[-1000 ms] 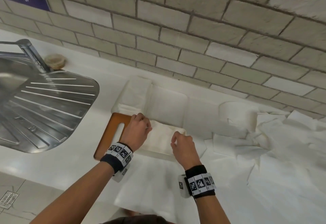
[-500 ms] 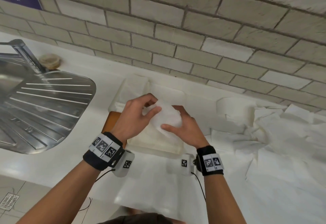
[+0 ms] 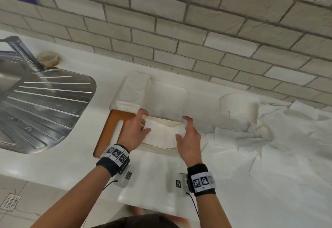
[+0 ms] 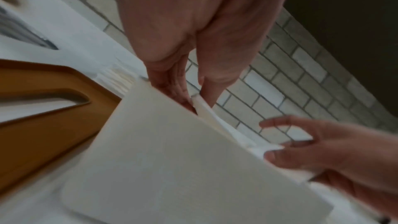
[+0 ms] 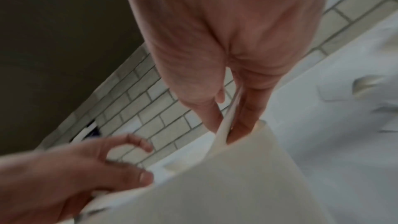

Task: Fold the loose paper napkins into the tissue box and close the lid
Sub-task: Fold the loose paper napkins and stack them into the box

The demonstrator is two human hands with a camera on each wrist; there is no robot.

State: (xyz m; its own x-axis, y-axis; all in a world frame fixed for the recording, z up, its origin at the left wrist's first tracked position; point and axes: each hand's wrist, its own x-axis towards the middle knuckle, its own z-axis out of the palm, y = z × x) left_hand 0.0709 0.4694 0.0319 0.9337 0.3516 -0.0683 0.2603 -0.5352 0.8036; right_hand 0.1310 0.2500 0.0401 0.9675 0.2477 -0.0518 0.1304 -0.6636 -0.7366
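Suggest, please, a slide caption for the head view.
Left hand and right hand pinch a folded napkin over the open tissue box, beside loose napkins.

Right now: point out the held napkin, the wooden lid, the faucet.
napkin point(image 3: 162, 134): head view, middle of sheet between both hands.
wooden lid point(image 3: 111, 130): head view, left of its slot.
faucet point(image 3: 25, 52): head view, mid spout.
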